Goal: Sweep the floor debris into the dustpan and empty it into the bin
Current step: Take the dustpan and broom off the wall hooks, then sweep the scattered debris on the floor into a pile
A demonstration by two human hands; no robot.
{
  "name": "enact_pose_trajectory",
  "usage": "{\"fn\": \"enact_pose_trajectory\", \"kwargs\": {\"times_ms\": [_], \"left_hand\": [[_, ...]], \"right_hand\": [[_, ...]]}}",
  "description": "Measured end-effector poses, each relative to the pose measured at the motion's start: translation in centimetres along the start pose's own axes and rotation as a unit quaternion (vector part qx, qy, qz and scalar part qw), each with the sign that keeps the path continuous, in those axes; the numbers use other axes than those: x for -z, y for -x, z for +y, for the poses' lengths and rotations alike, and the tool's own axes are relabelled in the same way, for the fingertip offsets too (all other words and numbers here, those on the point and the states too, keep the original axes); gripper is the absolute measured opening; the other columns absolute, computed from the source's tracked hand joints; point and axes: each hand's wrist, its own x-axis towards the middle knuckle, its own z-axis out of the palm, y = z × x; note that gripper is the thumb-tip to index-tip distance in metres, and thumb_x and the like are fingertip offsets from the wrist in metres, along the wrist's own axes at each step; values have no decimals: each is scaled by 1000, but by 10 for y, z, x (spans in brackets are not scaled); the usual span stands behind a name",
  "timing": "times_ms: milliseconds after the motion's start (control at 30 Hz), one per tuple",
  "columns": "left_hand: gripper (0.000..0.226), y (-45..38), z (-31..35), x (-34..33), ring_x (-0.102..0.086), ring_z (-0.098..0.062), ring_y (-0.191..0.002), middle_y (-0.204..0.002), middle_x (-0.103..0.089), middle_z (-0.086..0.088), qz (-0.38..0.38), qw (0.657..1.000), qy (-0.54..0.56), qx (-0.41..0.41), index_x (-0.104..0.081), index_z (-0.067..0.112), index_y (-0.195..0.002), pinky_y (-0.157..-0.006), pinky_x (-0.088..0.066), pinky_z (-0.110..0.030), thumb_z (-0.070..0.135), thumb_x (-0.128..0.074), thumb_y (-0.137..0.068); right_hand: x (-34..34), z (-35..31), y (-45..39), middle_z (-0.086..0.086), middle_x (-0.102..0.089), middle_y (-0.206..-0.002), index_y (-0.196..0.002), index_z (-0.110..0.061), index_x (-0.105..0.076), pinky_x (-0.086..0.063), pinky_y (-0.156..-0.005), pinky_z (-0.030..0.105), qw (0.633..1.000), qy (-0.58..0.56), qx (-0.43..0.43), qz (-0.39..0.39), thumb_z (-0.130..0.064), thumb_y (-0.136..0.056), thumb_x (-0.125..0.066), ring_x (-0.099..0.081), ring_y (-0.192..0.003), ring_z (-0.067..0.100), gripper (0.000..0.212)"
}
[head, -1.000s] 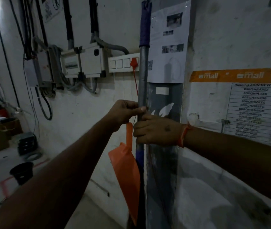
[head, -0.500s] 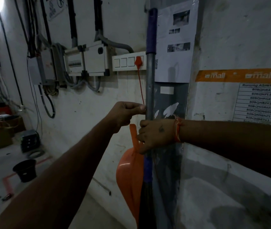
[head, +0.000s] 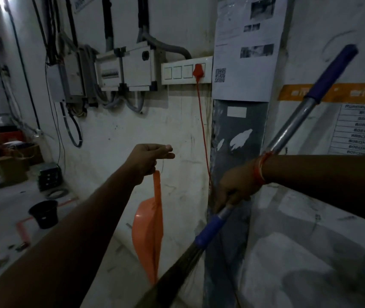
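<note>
1. I see the orange dustpan (head: 149,236) hanging upright in front of the white wall (head: 115,138), handle at the top and scoop at the bottom, edge-on to me.
2. My left hand (head: 149,160) grips the top of the dustpan's handle from above, fingers curled round it, thumb and forefinger tips pressed together and pointing toward the wall. The left arm reaches out nearly straight from the lower left.
3. The broom (head: 263,161) lies on a steep slant across the right half of the view: purple grip high at the right, metal shaft running down and leftward, a blue collar below, and dark blurred bristles at the bottom centre.
4. My right hand (head: 237,185) is wrapped round the metal shaft just above the blue collar, back of the hand toward me, an orange thread band on the wrist. The right forearm comes in level from the right edge.
5. The bristles cross in front of the dustpan's lower tip.
6. On the wall behind are a white switch panel (head: 187,71) with an orange plug and cord hanging down, grey electrical boxes to its left, and printed sheets on a pillar.
7. A black bucket (head: 43,213) stands on the floor at left, well apart from the dustpan.
</note>
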Motion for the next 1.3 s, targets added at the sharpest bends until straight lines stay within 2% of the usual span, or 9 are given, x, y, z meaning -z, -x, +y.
{"fn": "enact_pose_trajectory", "kwargs": {"times_ms": [133,300,400,567,767,933,1033,1200,1300], "left_hand": [[21,4,-12,17,-36,-6,-46,-104,-80,-5,4,999,-41,16,-77,11,-110,-43,-32,-19,25,-71,-96],[14,14,-27,40,-52,-8,-59,-97,-80,-3,43,992,-114,32,-79,12,-105,-43,-35,-16,19,-73,-94],[16,21,-38,55,-47,-5,-51,-98,-80,-5,62,990,-115,46,-78,9,-108,-41,-33,-17,16,-72,-95],[15,33,-56,70,-31,-5,-39,-100,-79,-13,99,991,-71,48,-76,5,-107,-37,-27,-17,11,-69,-96],[16,48,-74,75,-33,-4,-37,-99,-78,-16,128,990,-48,37,-76,3,-108,-36,-27,-16,10,-69,-95],[14,54,-83,76,-42,-3,-42,-98,-79,-13,155,986,-53,33,-77,10,-106,-38,-33,-16,11,-70,-95],[19,60,-86,77,-57,4,-51,-101,-78,-10,164,983,-78,28,-75,9,-114,-44,-40,-11,9,-67,-96],[27,72,-100,79,-60,4,-55,-108,-73,-17,161,983,-86,20,-68,-2,-123,-48,-42,-9,-2,-61,-97],[29,79,-116,83,-66,-11,-77,-110,-73,-18,152,984,-90,34,-67,-3,-125,-59,-50,-14,-3,-60,-97]], "right_hand": [[-17,1,-9,-8,-60,-89,-139,-30,-51,-57,-68,26,997,-70,15,-19,-22,-100,-48,-58,-66,6,40],[-41,12,-10,4,-66,-85,-134,-36,-55,-47,-50,28,985,-159,-51,-39,-23,-99,-51,-58,-56,11,38],[-58,19,-4,7,-67,-80,-131,-36,-58,-41,-44,24,967,-228,-111,-30,-21,-99,-50,-57,-52,14,36],[-95,26,-4,10,-65,-76,-129,-34,-60,-40,-42,22,925,-328,-188,40,-19,-99,-46,-55,-51,17,37],[-156,5,-26,13,-65,-73,-119,-39,-64,-43,-44,25,827,-505,-214,128,-15,-95,-44,-55,-49,20,39],[-198,-26,-55,16,-58,-69,-120,-30,-64,-36,-45,23,686,-668,-227,179,-20,-97,-46,-49,-44,20,31],[-216,-41,-65,16,-59,-67,-120,-21,-63,-36,-45,24,620,-726,-234,185,-22,-99,-45,-49,-45,20,27],[-226,-61,-75,13,-58,-62,-114,-29,-65,-35,-47,23,545,-786,-214,198,-23,-98,-52,-48,-45,21,22],[-222,-77,-80,9,-56,-59,-118,-30,-64,-38,-41,21,517,-812,-167,213,-28,-96,-58,-48,-44,19,23]]}}
